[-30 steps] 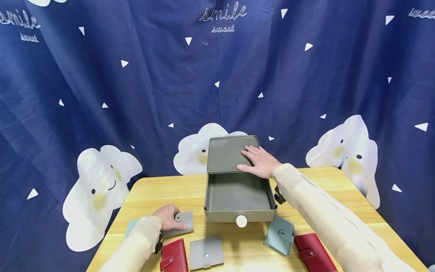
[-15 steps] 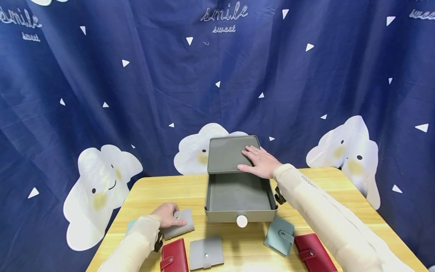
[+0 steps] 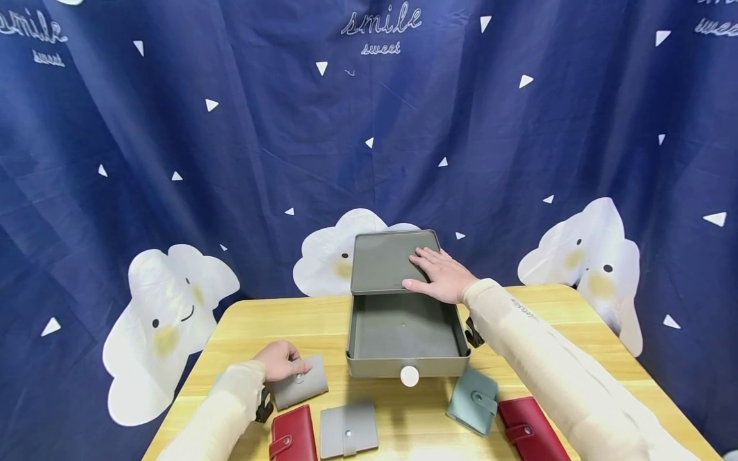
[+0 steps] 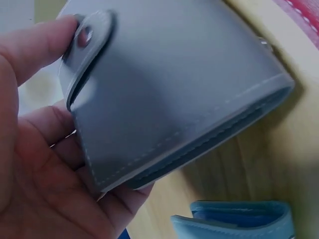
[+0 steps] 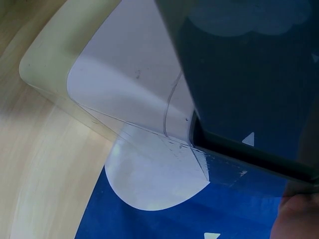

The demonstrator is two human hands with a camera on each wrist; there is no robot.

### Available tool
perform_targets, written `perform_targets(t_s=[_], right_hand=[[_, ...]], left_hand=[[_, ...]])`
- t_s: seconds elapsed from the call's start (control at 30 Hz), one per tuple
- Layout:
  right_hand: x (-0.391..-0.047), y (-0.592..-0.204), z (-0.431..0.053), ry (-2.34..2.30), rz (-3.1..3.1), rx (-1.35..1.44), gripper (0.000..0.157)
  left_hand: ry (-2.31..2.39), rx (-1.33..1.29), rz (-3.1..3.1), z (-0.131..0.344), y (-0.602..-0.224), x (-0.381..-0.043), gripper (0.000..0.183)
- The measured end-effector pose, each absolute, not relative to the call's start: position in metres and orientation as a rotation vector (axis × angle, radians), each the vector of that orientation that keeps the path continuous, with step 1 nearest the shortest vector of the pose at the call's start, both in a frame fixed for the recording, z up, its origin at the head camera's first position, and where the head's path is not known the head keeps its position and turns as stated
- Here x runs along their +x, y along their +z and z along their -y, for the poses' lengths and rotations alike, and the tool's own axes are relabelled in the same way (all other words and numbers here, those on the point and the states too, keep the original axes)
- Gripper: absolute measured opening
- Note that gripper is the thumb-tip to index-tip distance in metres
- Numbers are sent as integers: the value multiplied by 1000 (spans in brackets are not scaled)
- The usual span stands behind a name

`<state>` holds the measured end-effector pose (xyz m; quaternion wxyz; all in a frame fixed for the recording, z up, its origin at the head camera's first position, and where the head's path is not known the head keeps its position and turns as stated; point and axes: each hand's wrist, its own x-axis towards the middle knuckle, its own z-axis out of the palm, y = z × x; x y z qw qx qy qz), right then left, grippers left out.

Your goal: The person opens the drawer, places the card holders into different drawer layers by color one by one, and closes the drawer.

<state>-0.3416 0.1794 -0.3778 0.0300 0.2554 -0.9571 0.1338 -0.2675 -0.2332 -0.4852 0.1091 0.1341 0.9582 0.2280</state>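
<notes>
My left hand (image 3: 280, 360) holds a grey snap wallet (image 3: 314, 383) by its strap side at the left of the table. In the left wrist view, the thumb presses near the snap of the wallet (image 4: 174, 74), with fingers curled beneath it; the wallet is tilted. My right hand (image 3: 441, 276) rests with spread fingers on the top of a dark grey drawer box (image 3: 380, 259). Its drawer (image 3: 375, 367), with a round white knob (image 3: 409, 376), is pulled out and bare inside. Little of the right hand shows in the right wrist view.
Nearby lie a red wallet (image 3: 294, 432) and a second grey wallet (image 3: 348, 429). A teal wallet (image 3: 474, 400) and another red wallet (image 3: 533, 428) lie by the right sleeve. The left wrist view shows one more teal wallet (image 4: 239, 224). A blue curtain (image 3: 259, 128) hangs behind.
The left hand has shifted slightly up and left, and its thumb has moved to the strap's snap. The grey wallet has turned and tilted a little. The right hand and drawer stay put.
</notes>
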Motion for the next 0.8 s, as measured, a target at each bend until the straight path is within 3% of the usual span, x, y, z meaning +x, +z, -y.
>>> perform_targets(t_s=[0.8], right_hand=[[-337, -374, -179, 443, 2933, 804, 87]], left_hand=[[894, 317, -2645, 242, -462, -255, 14]])
